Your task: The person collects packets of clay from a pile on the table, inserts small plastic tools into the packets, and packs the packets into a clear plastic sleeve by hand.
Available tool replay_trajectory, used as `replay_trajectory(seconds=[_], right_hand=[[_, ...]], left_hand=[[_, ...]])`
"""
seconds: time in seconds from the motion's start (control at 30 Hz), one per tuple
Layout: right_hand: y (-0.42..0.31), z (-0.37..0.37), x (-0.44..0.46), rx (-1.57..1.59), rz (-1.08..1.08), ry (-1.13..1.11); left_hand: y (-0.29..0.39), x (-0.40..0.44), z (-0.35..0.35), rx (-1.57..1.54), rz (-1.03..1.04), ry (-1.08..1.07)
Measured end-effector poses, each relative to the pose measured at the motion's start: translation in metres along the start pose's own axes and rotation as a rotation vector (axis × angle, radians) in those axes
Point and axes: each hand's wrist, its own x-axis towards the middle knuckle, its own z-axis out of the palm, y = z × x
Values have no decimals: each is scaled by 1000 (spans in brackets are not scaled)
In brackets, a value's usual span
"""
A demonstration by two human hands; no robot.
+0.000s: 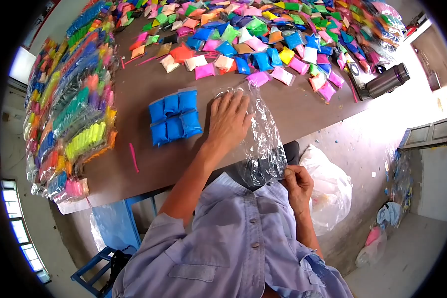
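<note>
My left hand [227, 118] lies flat on the brown table, fingers stretched out over one end of a clear plastic bag [264, 131]. The bag runs from there over the table's front edge, towards my lap. Its lower corner is pinched between the thumb and fingers of my right hand [298, 186]. No contents show inside the bag, which is crinkled and shiny. Left of my left hand, several blue packets [174, 117] sit side by side in two rows, apart from the hand.
A large heap of small coloured packets [253, 30] covers the back of the table [134, 119]. Filled clear bags [74, 109] are stacked at the left. A steel flask [388, 81] lies at the right edge. A pink strip [133, 157] rests near the front; a white sack [328, 188] stands below.
</note>
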Motion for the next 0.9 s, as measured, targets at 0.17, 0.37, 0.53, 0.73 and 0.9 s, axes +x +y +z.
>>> replay_trajectory(seconds=[0.17, 0.37, 0.53, 0.73, 0.9], right_hand=[[-2, 10, 9, 32, 28, 12], [-4, 19, 11, 8, -2, 14], [-8, 31, 15, -5, 6, 26], [-8, 46, 28, -77, -49, -19], [-10, 60, 39, -95, -55, -102]], left_hand=[[-8, -14, -11, -15, -104, -102], [-8, -23, -19, 3, -29, -44], [-2, -33, -38, -50, -20, -55], [-38, -44, -87, -28, -279, 104], [-73, -54, -90, -11, -447, 1]])
